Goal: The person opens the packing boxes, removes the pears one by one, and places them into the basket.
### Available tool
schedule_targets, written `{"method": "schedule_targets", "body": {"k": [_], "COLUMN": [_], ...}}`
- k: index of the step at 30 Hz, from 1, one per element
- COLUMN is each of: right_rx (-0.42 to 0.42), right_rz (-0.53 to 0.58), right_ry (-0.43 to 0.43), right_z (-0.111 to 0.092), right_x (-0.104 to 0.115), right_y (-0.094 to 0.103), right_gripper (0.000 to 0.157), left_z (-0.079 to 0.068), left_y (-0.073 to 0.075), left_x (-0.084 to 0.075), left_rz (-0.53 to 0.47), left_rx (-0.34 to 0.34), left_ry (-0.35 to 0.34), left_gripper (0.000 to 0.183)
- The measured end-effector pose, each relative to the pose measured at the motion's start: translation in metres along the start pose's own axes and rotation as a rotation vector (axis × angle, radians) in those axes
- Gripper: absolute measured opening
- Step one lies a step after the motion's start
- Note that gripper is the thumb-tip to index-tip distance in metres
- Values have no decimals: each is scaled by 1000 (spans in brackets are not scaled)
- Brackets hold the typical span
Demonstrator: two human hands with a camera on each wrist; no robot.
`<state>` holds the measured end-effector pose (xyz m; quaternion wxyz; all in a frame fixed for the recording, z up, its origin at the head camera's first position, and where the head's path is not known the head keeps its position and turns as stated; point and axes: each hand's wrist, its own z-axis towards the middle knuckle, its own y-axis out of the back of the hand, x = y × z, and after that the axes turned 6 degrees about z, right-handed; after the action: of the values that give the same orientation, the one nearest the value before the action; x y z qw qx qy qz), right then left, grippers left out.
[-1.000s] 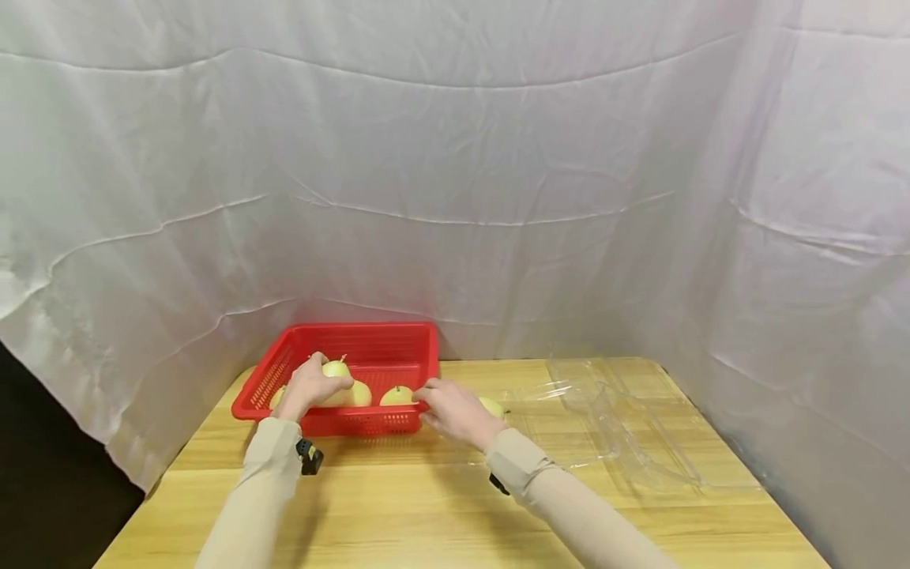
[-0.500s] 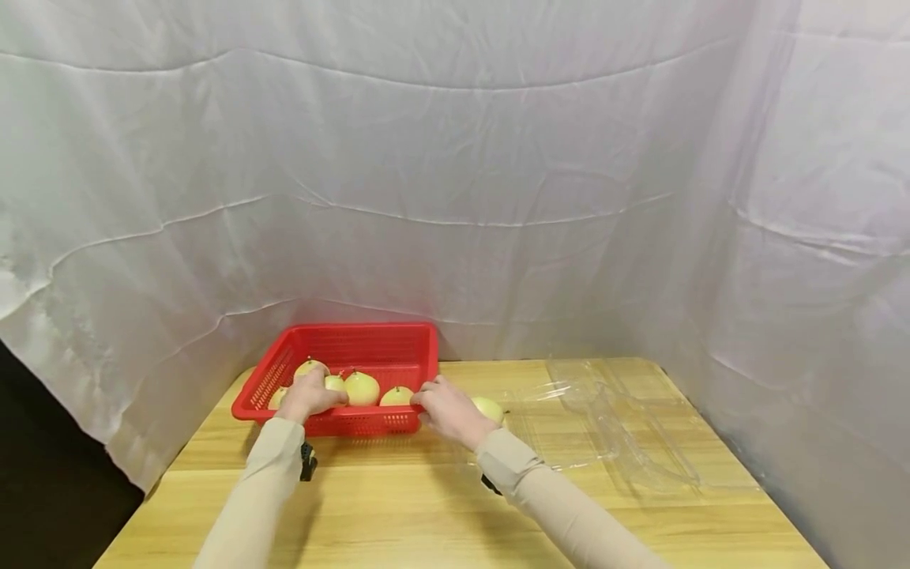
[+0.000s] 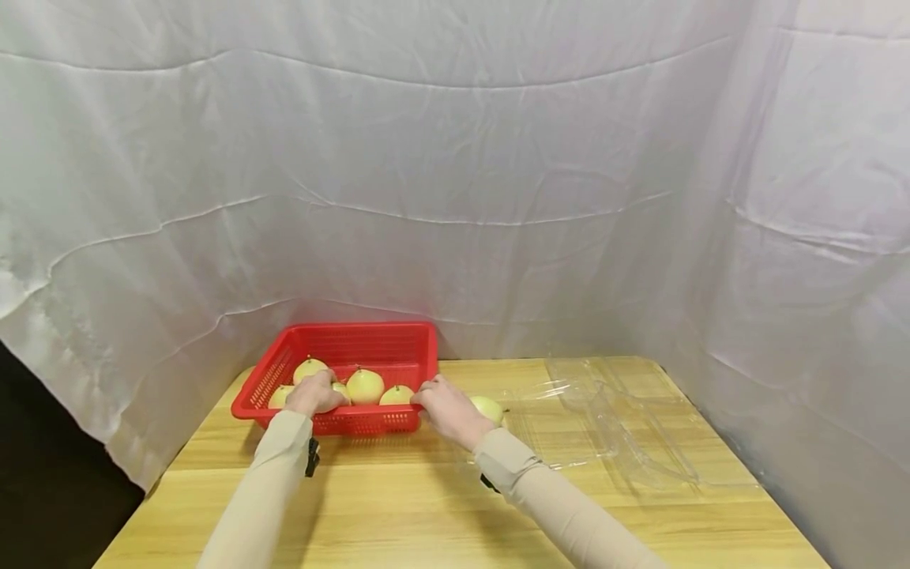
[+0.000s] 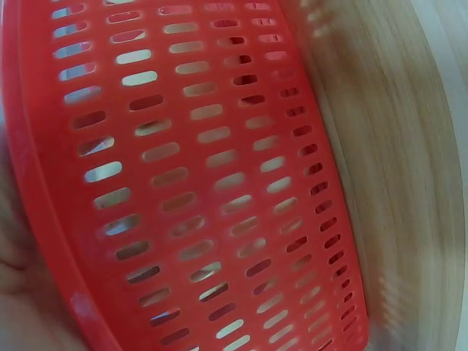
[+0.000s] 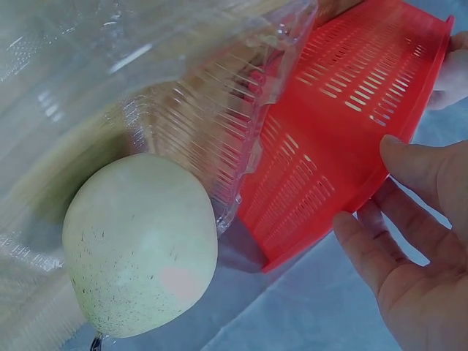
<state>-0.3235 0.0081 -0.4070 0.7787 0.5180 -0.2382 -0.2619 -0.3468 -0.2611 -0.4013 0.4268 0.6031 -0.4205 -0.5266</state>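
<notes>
A red slotted plastic basket [image 3: 366,422] stands at the back left of the table with several pale yellow pears inside. My left hand [image 3: 311,394] reaches over its front rim, fingers round a pear [image 3: 341,390] low in the basket; the left wrist view shows mostly the basket's wall [image 4: 197,175]. At the front right corner, my right hand [image 5: 424,241] grips the basket's rim between thumb and fingers. Just right of that hand, a single pear [image 5: 142,248] lies in a clear plastic clamshell box [image 5: 212,124].
The clamshell's lid side [image 3: 647,442] spreads open over the right part of the wooden table [image 3: 398,514]. Pale cloth [image 3: 455,197] hangs behind the table and along its sides. Another pear [image 3: 366,386] sits in the basket beside the left hand.
My left hand has lowered a pear into the basket and shifted slightly right. The pears near it have moved apart a little. My right hand stays at the basket's corner.
</notes>
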Motion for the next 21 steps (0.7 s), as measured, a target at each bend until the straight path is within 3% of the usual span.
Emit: {"method": "schedule_targets", "body": {"k": [11,21], "right_rx": [-6,-19], "right_rz": [6,12], "right_ry": [-16,-4], "right_z": [-1,-2], "right_x": [3,1], "right_y": [1,-1], "right_gripper": [11,12], "left_z": [-3,-3], "left_y": [-1,-3], "left_x": [-1,-2], "left_rz": [-9,-13], "left_rx": [-55,-88], "left_ry": [25,53], "left_gripper": [40,23]}}
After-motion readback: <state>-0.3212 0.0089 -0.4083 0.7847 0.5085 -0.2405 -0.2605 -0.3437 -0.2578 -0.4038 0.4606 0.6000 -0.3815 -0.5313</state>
